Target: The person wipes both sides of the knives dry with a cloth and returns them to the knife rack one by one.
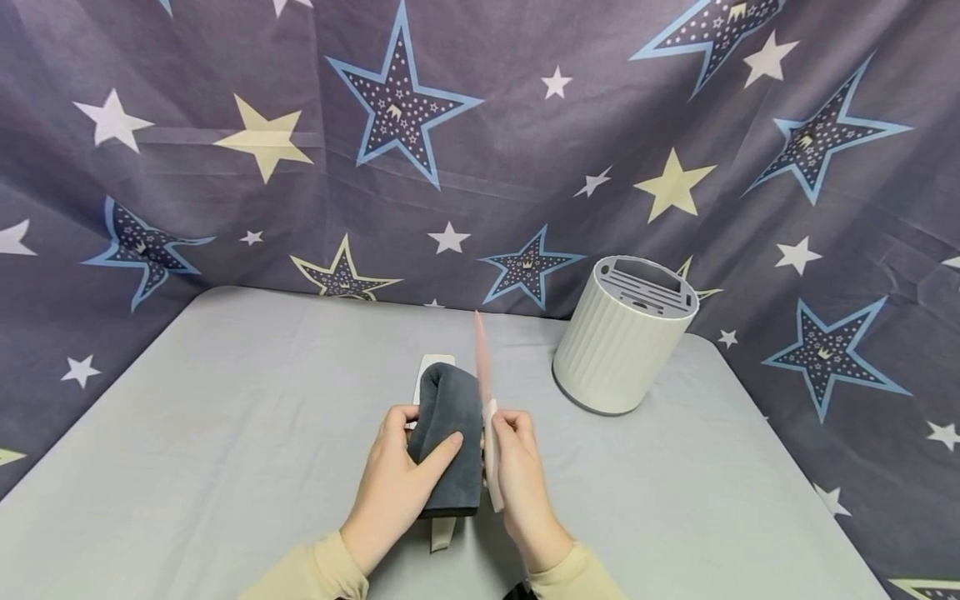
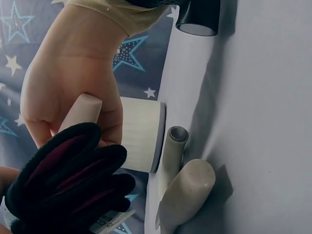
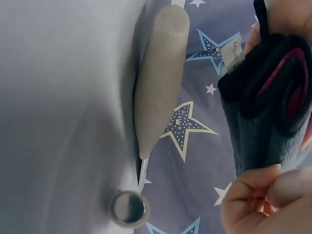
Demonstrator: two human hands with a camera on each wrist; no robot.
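My left hand (image 1: 401,471) grips a folded dark grey cloth (image 1: 453,442), with the thumb across its front. In the right wrist view the cloth (image 3: 258,112) shows thick folds, a dark red inner side and a pale tag. My right hand (image 1: 521,475) holds the pale handle of a knife (image 1: 483,358). The pink blade points up and away, close along the cloth's right side; the head view leaves unclear whether they touch. In the left wrist view the knife's handle end (image 2: 84,111) pokes out of the right hand (image 2: 73,73).
A white ribbed knife block (image 1: 622,342) with a slotted grey top stands at the back right. Under the cloth lie a pale-handled utensil (image 2: 190,192) and another pale handle (image 2: 173,151) with a hollow round end. A star-patterned curtain (image 1: 480,200) hangs behind the grey-covered table (image 1: 262,400).
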